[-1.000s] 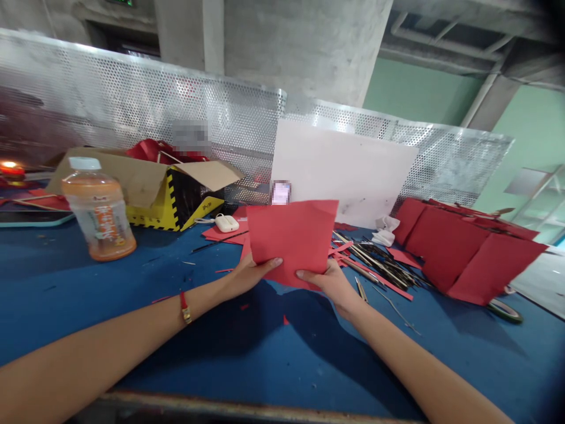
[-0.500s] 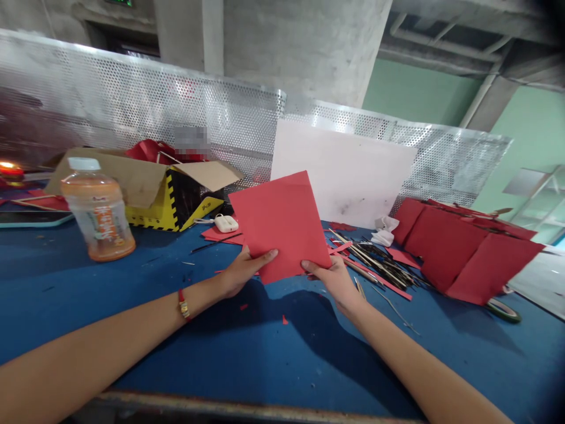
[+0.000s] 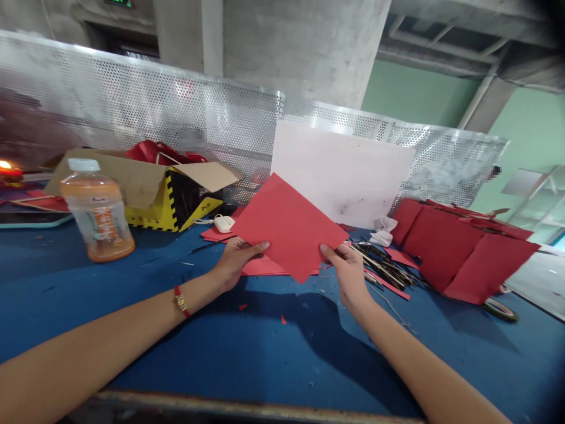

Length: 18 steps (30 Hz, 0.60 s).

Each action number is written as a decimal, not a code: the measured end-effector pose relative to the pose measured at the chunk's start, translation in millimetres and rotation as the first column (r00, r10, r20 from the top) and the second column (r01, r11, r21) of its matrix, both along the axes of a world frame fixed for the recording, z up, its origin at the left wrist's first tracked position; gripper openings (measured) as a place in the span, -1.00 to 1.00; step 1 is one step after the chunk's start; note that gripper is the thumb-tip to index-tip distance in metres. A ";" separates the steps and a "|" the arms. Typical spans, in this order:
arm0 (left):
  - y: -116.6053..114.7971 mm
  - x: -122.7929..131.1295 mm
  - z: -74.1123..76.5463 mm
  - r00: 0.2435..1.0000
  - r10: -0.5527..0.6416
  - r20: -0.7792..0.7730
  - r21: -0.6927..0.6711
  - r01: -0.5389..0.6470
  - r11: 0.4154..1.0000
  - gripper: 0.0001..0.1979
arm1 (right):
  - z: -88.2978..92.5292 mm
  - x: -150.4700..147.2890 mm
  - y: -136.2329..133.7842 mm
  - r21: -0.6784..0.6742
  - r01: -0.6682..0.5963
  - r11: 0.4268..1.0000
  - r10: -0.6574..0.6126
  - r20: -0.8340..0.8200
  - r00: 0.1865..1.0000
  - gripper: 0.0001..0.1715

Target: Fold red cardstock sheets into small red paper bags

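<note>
Fingers [image 3: 256, 250] of the left hand [image 3: 233, 265] and right hand [image 3: 351, 274] are clamping a red sheet [image 3: 289, 227] by its lower edges; room is stretching toward the near edge of the table [image 3: 282, 365].

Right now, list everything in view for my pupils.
Sheet: one, red, in hands
Loose sheets: several, red, table
Scraps: several, red, table
Sticks: many, dark and pale, right
Bundle: one, red, right
Tape: one, green, right
Tissue: one, white, right
Board: one, white, back
Bottle: one, orange, left
Box: one, yellow, behind bottle
Case: one, white, beside box
Slab: one, teal, left
Light: one, orange, left
Mesh: count unclear, silver, back
Walls: count unclear, grey/green, back
Table: one, blue, below
Bracelet: one, red, wrist
Left hand, right hand: two, bare, on sheet
</note>
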<state>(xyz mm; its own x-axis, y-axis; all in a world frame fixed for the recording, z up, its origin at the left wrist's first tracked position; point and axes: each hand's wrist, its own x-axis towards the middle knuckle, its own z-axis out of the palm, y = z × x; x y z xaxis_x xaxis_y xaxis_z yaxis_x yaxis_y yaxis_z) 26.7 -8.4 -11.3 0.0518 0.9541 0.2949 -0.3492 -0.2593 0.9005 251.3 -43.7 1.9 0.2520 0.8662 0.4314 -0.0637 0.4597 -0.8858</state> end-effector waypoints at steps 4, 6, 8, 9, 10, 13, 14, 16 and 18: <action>1.3 -0.6 -2.2 0.999 0.037 -0.025 -0.034 -0.038 0.999 -0.74 | -0.2 0.2 -0.8 0.012 0.017 1.000 -0.016 -0.055 0.998 -0.70; 2.7 -1.0 -2.9 0.997 0.075 -0.026 -0.038 -0.076 0.996 -0.73 | -0.9 1.1 -0.4 0.014 0.029 0.999 -0.028 -0.052 0.998 -0.72; 3.6 -1.2 -2.6 0.992 0.123 -0.018 -0.033 -0.123 0.992 -0.71 | -1.8 2.6 0.7 0.023 0.043 0.999 -0.042 -0.036 0.998 -0.72; 4.0 -1.4 -2.1 0.990 0.142 -0.009 -0.027 -0.142 0.989 -0.70 | -2.3 3.5 1.4 0.028 0.049 0.998 -0.048 -0.026 0.998 -0.71; 4.2 -1.6 -1.2 0.988 0.152 0.004 -0.022 -0.152 0.988 -0.67 | -2.7 4.4 2.2 0.033 0.054 0.998 -0.053 -0.017 0.998 -0.71; 5.6 -3.5 2.2 0.990 0.124 0.073 -0.017 -0.123 0.992 -0.63 | -4.2 6.9 4.9 0.035 0.051 0.998 -0.051 0.006 0.999 -0.72; 6.3 -4.6 3.3 0.990 0.105 0.094 -0.017 -0.103 0.994 -0.62 | -4.8 7.5 5.7 0.031 0.041 0.999 -0.041 0.012 0.999 -0.73; 7.7 -7.0 4.8 0.991 0.079 0.108 -0.019 -0.078 0.997 -0.63 | -5.9 7.9 7.0 0.007 0.004 1.000 -0.005 0.022 1.000 -0.74; 8.2 -8.9 5.1 0.995 0.058 0.082 -0.028 -0.056 0.998 -0.64 | -7.4 7.8 8.0 -0.030 -0.045 0.999 0.046 0.029 0.999 -0.73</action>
